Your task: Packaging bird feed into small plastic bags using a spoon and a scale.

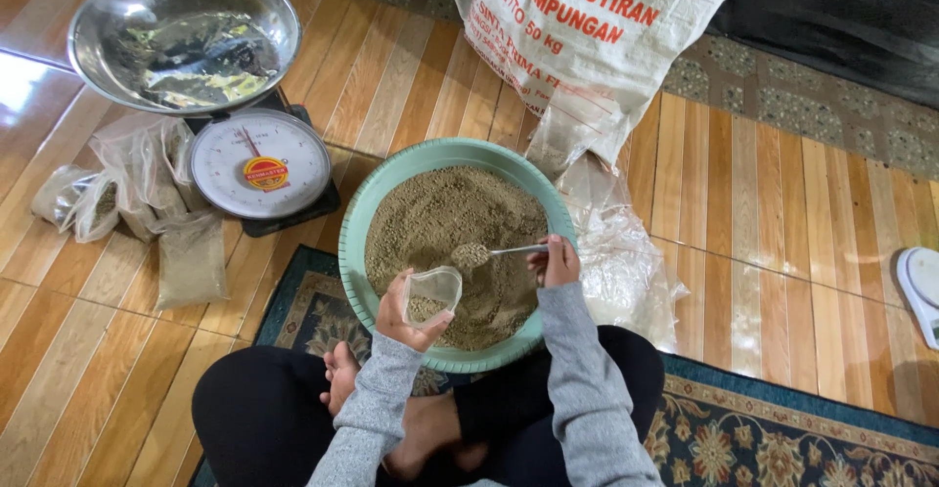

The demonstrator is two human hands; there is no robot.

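A green basin (358, 215) full of brownish granular powder (440, 215) rests on the floor before my crossed legs. My left hand (401, 317) holds open a small clear plastic bag (430, 294) with a little powder in it, just above the basin's near side. My right hand (557, 261) grips a metal spoon (494, 250) whose bowl is heaped with powder, a short way above and right of the bag's mouth.
A dial kitchen scale (260, 164) with a steel bowl (184, 35) stands at the upper left. Several filled clear bags (186, 257) lie beside it. A large white sack (587, 27) and crumpled clear plastic (616, 262) lie right of the basin. A patterned rug (782, 428) is beneath me.
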